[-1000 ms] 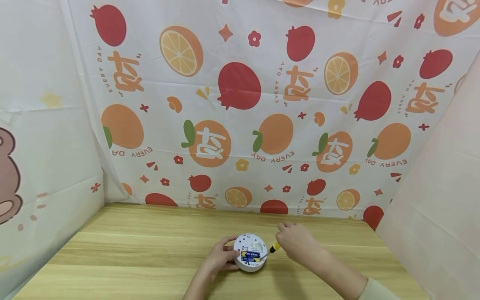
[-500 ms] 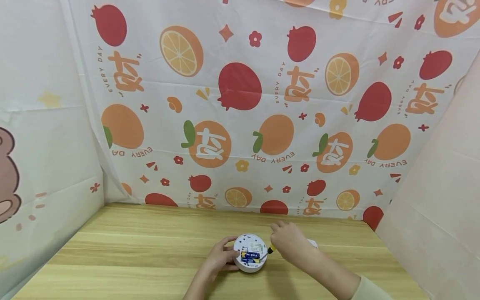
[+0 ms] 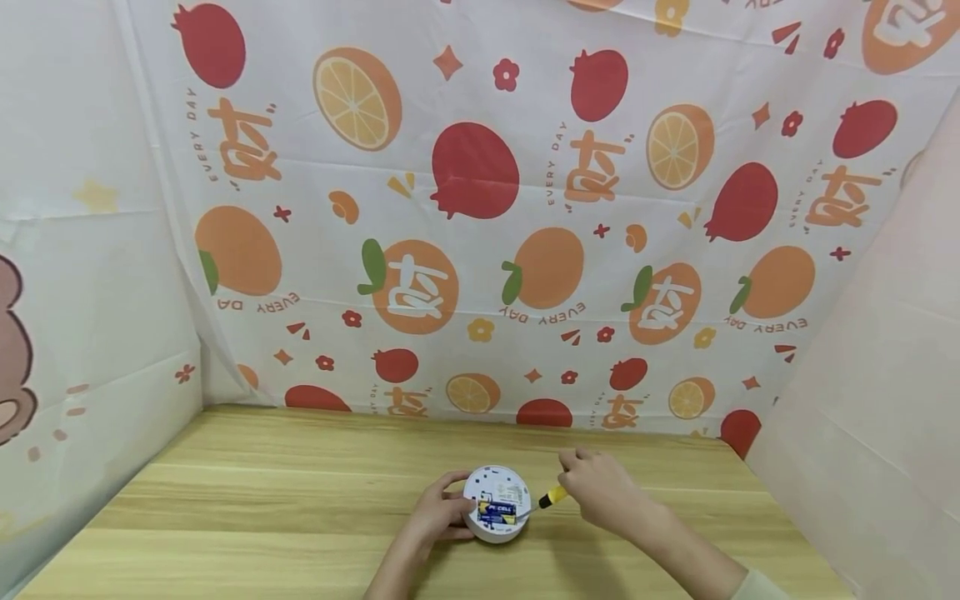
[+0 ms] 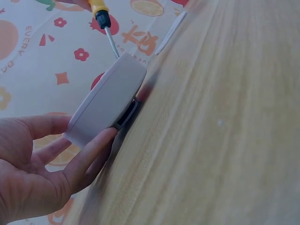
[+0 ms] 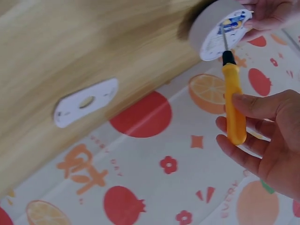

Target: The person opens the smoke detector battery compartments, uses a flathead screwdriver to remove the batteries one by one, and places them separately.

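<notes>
A round white battery-powered device (image 3: 497,479) sits tilted near the middle of the table, its back face up with blue batteries (image 3: 497,512) in it. My left hand (image 3: 438,512) grips its left side, thumb at the upper rim and fingers low on the side, as the left wrist view shows (image 4: 42,164). My right hand (image 3: 600,487) holds a screwdriver (image 5: 233,93) by its yellow handle, between thumb and fingers. The metal shaft (image 5: 224,40) slants down to the battery bay, its tip at the right end of the batteries.
A flat white plate with a round hole (image 5: 107,91) lies on the wooden table (image 3: 300,492); my right arm hides it in the head view. Fruit-printed cloth (image 3: 480,250) hangs behind the table, with pale cloth on both sides.
My right hand and the screwdriver handle swung left, then back right, with the tip staying at the batteries. The left hand keeps its grip. The head view shifted slightly.
</notes>
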Available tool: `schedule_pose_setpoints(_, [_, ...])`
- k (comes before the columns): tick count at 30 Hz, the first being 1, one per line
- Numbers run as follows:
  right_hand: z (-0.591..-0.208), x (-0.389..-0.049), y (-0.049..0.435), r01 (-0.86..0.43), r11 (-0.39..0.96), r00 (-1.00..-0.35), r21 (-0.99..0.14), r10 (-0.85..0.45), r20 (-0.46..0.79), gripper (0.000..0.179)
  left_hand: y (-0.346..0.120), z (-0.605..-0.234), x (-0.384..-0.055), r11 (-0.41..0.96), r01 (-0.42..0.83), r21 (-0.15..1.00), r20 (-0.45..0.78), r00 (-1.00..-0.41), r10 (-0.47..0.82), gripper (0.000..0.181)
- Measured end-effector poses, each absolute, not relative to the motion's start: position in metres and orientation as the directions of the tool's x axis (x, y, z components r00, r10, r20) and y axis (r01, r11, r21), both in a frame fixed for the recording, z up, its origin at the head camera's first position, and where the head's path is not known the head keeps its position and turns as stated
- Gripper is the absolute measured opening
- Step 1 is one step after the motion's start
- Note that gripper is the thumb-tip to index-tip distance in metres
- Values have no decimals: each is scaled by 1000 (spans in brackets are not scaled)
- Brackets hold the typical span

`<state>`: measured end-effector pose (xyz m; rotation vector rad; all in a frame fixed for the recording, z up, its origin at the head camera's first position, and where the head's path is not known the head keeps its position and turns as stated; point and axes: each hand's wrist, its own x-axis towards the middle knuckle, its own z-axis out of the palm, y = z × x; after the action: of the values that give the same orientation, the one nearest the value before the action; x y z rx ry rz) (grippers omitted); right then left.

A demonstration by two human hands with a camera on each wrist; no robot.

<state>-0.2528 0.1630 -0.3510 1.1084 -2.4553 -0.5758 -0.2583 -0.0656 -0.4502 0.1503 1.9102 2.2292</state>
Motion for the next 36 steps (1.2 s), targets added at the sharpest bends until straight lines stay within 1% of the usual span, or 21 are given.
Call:
schedule_pose_setpoints(7, [-366,-258,181,-683,648,-611,337,-760,224,12,-66,-451,-259,-142,-88,986,-56,-975,217,51])
schedule_pose_setpoints(15, [-385,-263,200,-736,647,-580,199,-754,309,13,-67,-452,-259,-139,-97,986,-65,-974,215,52])
schedule_pose_setpoints(18, [-392,-265,206,-754,643,-577,134,-745,334,14,-67,-453,-260,-147,-98,984,-65,-975,214,52])
schedule_pose_setpoints(23, [-404,-267,215,-755,656,-628,-30,-709,321,17,-68,-454,-261,-160,-95,983,-58,-974,221,52])
schedule_pose_setpoints(30, [-417,-269,219,-705,667,-709,-241,-656,257,19,-69,-454,-261,-172,-106,979,-64,-970,234,52])
schedule_pose_setpoints(33, [-419,-270,217,-689,662,-725,-296,-638,260,20,-68,-454,-261,-180,-109,978,-65,-969,237,52])
schedule_pose_setpoints(36, [-417,-271,213,-698,660,-716,-277,-634,292,18,-67,-453,-261,-185,-111,976,-66,-969,237,52])
